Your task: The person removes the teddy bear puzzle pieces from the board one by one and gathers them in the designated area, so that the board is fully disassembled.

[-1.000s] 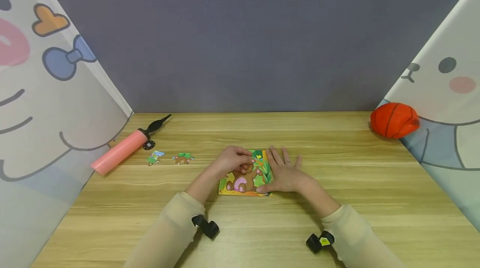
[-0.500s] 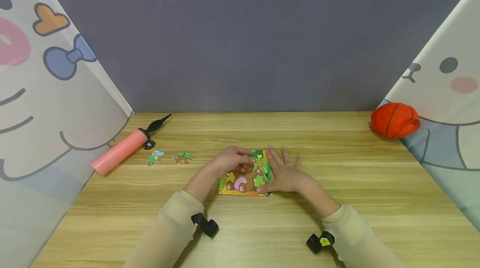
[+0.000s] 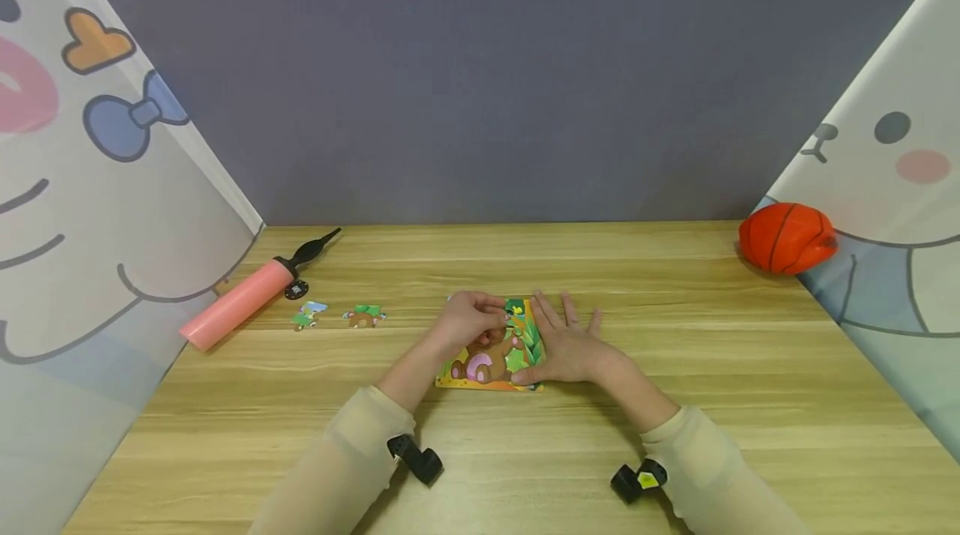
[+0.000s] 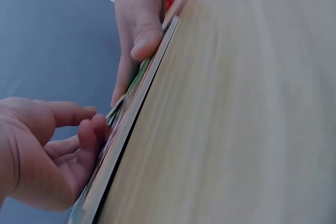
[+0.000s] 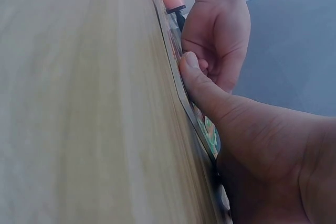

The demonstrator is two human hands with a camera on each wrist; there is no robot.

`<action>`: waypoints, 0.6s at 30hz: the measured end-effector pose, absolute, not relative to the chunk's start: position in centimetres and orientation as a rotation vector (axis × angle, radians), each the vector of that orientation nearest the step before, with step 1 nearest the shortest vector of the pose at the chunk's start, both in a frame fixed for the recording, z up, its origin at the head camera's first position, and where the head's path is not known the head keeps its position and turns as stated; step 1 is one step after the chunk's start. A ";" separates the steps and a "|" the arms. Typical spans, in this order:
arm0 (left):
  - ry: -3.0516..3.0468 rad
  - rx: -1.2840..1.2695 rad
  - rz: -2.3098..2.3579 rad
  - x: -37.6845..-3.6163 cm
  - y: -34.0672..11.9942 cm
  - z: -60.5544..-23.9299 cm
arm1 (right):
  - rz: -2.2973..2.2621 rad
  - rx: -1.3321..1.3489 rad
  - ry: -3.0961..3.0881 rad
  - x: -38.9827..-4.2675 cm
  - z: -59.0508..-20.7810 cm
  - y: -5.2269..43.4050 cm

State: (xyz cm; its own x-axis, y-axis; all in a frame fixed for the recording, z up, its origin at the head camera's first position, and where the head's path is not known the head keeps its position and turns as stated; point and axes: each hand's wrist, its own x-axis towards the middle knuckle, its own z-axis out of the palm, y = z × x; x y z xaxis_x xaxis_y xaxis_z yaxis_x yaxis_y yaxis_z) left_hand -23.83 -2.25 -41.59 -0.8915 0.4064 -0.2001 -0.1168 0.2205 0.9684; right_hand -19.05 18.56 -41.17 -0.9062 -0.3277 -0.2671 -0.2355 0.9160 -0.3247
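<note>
A bear picture puzzle [image 3: 491, 369] lies flat in its thin tray on the table, partly covered by both hands. My left hand [image 3: 465, 323] is over its upper left part, thumb and fingers pinching a puzzle piece [image 4: 115, 109]. In the left wrist view that piece stands tilted up from the puzzle's surface. My right hand [image 3: 572, 352] rests on the puzzle's right edge with fingers spread, its thumb on the lower right corner. Two loose puzzle pieces lie off to the left, a green and blue one [image 3: 308, 316] and a brown and green one [image 3: 365, 317].
A pink hand pump [image 3: 243, 302] with a black nozzle lies at the table's left edge, a black round chip [image 3: 297, 290] beside it. At the far right corner is a dented red ball [image 3: 787, 238]. A grey panel [image 3: 495, 85] closes off the back.
My left hand has shifted slightly to the right over the puzzle. The right hand stays in the same place, and the loose pieces have not moved.
</note>
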 end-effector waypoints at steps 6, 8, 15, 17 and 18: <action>2.180 0.247 1.727 -23.4 -1.6 -41.8 | -0.395 -0.415 2.756 -19.1 -41.3 18.6; 2.195 0.240 1.726 -23.3 -1.4 -41.8 | -0.397 -0.414 2.754 -19.1 -41.3 18.6; 2.223 0.229 1.701 -23.2 -1.1 -41.7 | -0.398 -0.414 2.760 -19.0 -41.0 18.5; 2.220 0.226 1.701 -23.2 -1.1 -41.7 | -0.398 -0.414 2.757 -18.9 -40.9 18.5; 2.218 0.223 1.703 -23.2 -1.1 -41.7 | -0.400 -0.415 2.756 -18.9 -40.9 18.5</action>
State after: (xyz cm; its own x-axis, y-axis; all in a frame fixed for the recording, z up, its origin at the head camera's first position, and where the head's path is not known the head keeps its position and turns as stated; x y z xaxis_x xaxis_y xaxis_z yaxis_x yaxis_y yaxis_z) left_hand -23.17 -1.09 -41.69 -0.9316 0.3227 -0.1672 -0.0782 0.2715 0.9593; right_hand -18.94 18.45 -40.90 -0.9049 -0.3267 -0.2729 -0.2356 0.9183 -0.3182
